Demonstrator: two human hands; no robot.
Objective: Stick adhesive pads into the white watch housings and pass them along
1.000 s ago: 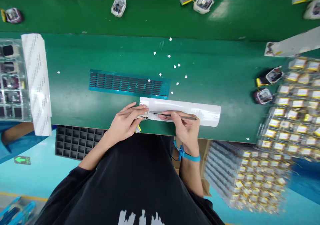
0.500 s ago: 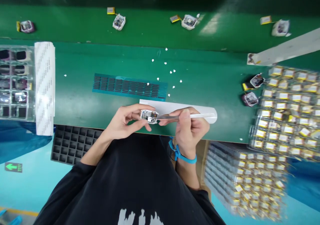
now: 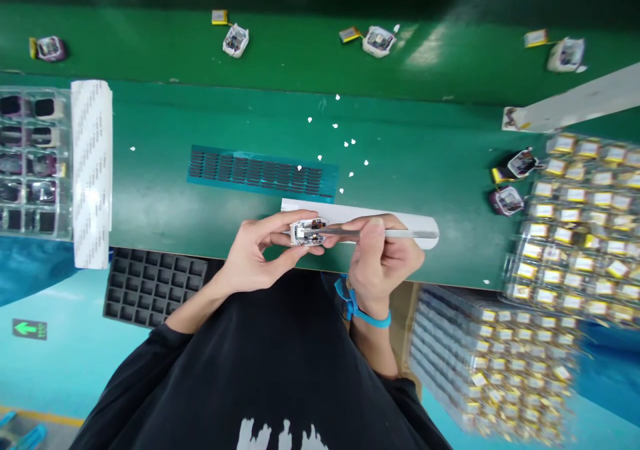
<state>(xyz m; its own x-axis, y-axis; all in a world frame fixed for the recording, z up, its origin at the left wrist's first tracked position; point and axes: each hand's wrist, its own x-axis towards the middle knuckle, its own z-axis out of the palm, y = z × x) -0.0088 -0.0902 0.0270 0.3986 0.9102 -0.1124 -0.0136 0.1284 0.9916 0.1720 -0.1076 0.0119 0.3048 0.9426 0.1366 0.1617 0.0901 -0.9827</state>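
Holding fingers: your left hand [image 3: 265,247] has thumb and fingertips closed around the white housing [image 3: 303,226], its open, circuit-filled side facing up, over the near-left part of the white sheet [image 3: 426,231].
Tweezers: your right hand [image 3: 384,253] pinches the tweezers [image 3: 407,234] nearly flat, tips inside the housing; you cannot tell from here whether they have closed on anything.
Handling: brace the housing by its rim, clear of the parts inside; a light squeeze and a shallow angle should spare the wiring. Steadying your right fingertips against the housing would likely calm the tips.
In the way: your own right hand and the tweezers cover the middle of the sheet and some of the housing's inside.
Black pads: they sit in rows on a blue strip [image 3: 331,182] just beyond the sheet.
White dots [image 3: 335,125]: scattered beyond the sheet, one lying on the strip; a dragging wrist could catch them.
Loose housings: a black one [image 3: 523,163] and a purple one [image 3: 507,201] rest right of the sheet, beside the battery trays [image 3: 575,229].
Patterned paper [image 3: 93,170]: well left of the sheet, next to a clear tray [image 3: 68,227].
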